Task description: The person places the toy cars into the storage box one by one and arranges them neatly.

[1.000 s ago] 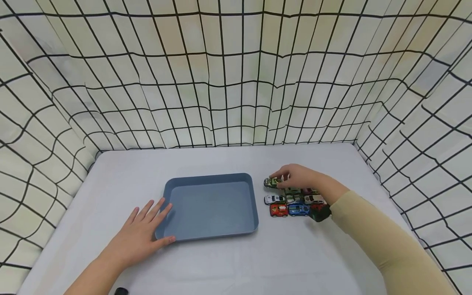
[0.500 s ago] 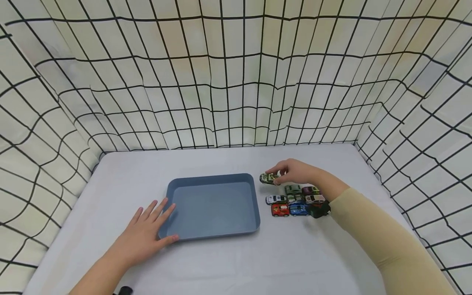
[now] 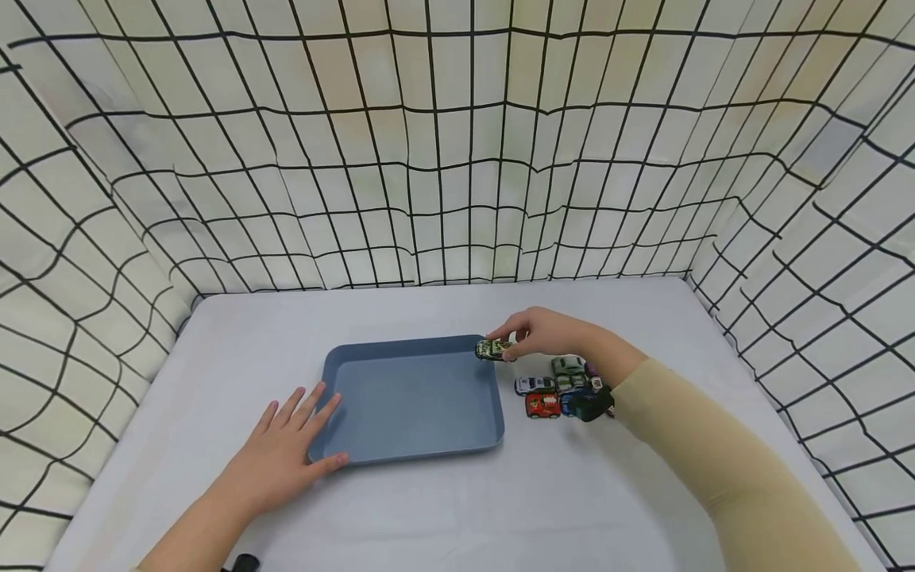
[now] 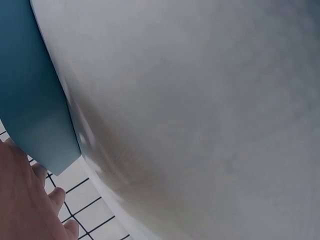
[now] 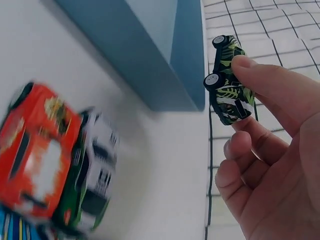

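Note:
My right hand (image 3: 539,330) pinches a green camouflage toy car (image 5: 230,82) between thumb and fingers. In the head view the car overlaps the far right corner of a shallow blue-grey tray (image 3: 415,401). My left hand (image 3: 279,453) lies with spread, straight fingers over the tray's left edge, its thumb at the near left corner. The left wrist view catches only part of that hand beside the tray's wall (image 4: 35,100). Below the right forearm sits a cluster of toy cars, among them a red one (image 3: 542,406), a white one (image 3: 534,386) and a pale green one (image 3: 568,365).
Dark gear on the right wrist (image 3: 593,403) hides part of the car cluster. A white cloth covers the table (image 3: 457,516). Behind it and at both sides hangs a white curtain with a black grid (image 3: 457,159). A small black object (image 3: 246,562) shows at the bottom edge.
My right hand has lifted the camouflage car from beside the other cars and carried it left to the tray's far right corner. The left hand stays at the tray's left edge.

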Available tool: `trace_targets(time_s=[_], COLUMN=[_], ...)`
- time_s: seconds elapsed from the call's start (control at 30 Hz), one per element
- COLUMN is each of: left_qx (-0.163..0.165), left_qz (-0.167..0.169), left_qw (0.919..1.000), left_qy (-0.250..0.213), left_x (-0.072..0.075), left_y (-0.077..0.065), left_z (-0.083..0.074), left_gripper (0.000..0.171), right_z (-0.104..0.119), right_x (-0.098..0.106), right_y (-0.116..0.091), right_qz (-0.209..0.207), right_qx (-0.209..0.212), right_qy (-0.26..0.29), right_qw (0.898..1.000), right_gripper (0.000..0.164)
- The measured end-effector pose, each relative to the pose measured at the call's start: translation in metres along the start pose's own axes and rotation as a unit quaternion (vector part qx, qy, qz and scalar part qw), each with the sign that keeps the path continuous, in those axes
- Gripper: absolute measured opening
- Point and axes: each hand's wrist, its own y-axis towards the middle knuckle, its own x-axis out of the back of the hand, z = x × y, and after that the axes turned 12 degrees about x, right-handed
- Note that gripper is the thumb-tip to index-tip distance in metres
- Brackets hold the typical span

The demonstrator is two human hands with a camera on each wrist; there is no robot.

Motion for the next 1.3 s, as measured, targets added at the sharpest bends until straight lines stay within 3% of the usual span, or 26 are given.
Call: trace_targets(time_s=[0.63,0.93,1.3], left_qx=[0.003,0.004,0.007], left_qz=[0.006,0.010,0.009], left_qw=[1.0000,0.9999,0.9999], left_qy=[-0.004,-0.006,-0.001], left_x=[0.002,0.002,0.002], left_y=[0.001,0.000,0.000], left_z=[-0.001,-0.003,-0.003], left_gripper=[0.097,0.096,0.096], right_z=[0.050,0.062,0.082], right_x=[-0.051,-0.079,-0.113], right_y=[0.069,0.088,0.111], right_qz=[0.080,0.100,0.137], right_qx=[0.048,0.070,0.072], right_qy=[-0.006,-0.014,-0.072], right_qw=[0.996,0.992,0.985], right_gripper=[0.039,0.038,0.038])
